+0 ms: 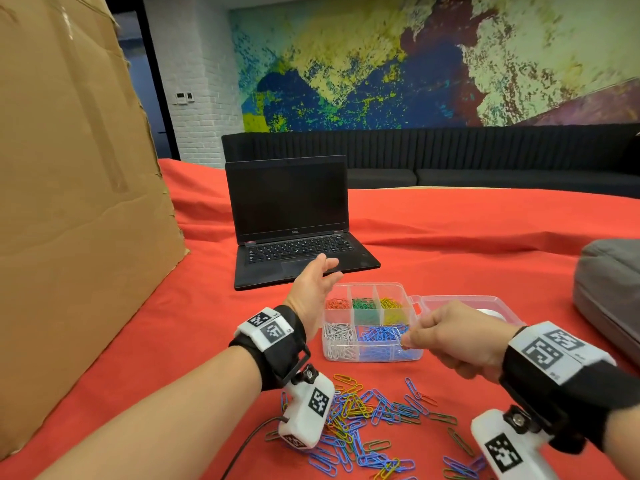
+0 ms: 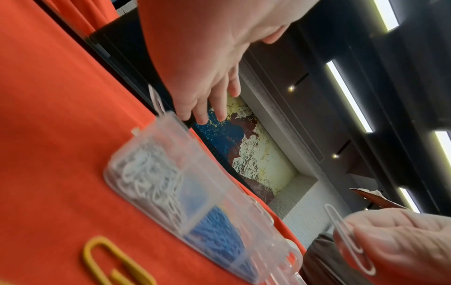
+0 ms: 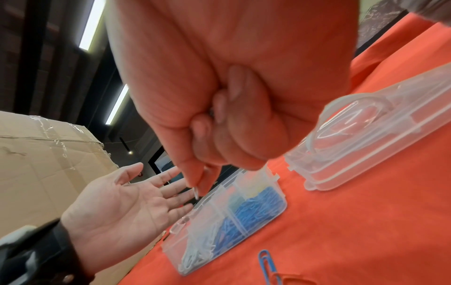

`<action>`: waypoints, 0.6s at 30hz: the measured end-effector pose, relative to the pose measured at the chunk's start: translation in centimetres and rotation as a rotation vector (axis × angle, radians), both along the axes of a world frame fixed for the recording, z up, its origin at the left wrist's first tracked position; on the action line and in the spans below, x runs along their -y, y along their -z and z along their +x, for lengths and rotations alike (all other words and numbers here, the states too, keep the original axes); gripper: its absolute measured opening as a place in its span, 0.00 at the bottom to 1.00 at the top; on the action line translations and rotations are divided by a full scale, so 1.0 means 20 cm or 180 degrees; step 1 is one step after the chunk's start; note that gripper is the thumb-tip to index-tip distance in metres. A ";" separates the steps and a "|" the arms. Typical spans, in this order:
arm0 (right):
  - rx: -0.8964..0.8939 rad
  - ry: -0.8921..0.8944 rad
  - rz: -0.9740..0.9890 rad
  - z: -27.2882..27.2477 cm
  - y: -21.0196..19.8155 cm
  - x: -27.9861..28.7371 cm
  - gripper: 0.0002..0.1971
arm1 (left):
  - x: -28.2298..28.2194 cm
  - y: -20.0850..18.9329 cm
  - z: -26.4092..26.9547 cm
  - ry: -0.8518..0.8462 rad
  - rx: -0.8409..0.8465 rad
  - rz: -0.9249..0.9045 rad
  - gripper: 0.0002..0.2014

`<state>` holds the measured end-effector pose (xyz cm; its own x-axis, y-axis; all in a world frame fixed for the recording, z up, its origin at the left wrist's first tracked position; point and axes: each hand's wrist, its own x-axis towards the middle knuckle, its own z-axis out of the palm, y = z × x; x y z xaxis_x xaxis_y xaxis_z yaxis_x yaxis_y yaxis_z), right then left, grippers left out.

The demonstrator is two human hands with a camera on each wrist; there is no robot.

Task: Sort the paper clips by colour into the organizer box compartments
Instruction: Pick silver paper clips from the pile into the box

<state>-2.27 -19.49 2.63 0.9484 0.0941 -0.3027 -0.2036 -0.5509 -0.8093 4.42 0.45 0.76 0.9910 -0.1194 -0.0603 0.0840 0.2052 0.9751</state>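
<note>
The clear organizer box [image 1: 414, 355] stands open on the red cloth. Its back row holds red, green and yellow clips; white clips [image 1: 337, 336] lie front left and blue clips [image 1: 381, 337] front right. My right hand [image 1: 407, 341] pinches a white paper clip [image 2: 346, 237] between thumb and forefinger, above the front right of the box [image 3: 275, 214]. Just left of the box my left hand [image 1: 329, 268] hovers open and holds nothing, its palm [image 3: 122, 202] turned toward the box. Several loose mixed-colour clips [image 1: 374, 420] lie in a pile in front of the box.
The box's clear lid [image 1: 467, 301] lies flat to its right. An open black laptop [image 1: 294, 220] stands behind the box, a big cardboard carton [image 1: 69, 202] at the left, a grey bag [image 1: 609, 296] at the right edge.
</note>
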 end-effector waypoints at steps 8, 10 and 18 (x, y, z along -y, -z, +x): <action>0.0047 0.0073 0.0227 0.09 0.00 -0.14 0.19 | -0.11 0.08 0.05 -0.0661 0.0747 0.2149 0.08; 0.0097 0.0141 0.0335 0.12 0.01 -0.18 0.15 | -0.15 0.11 0.05 -0.0659 0.0736 0.2388 0.07; 0.0279 0.0140 -0.0219 0.25 0.03 -0.39 0.07 | -0.21 0.16 0.05 -0.0480 0.0285 0.2186 0.10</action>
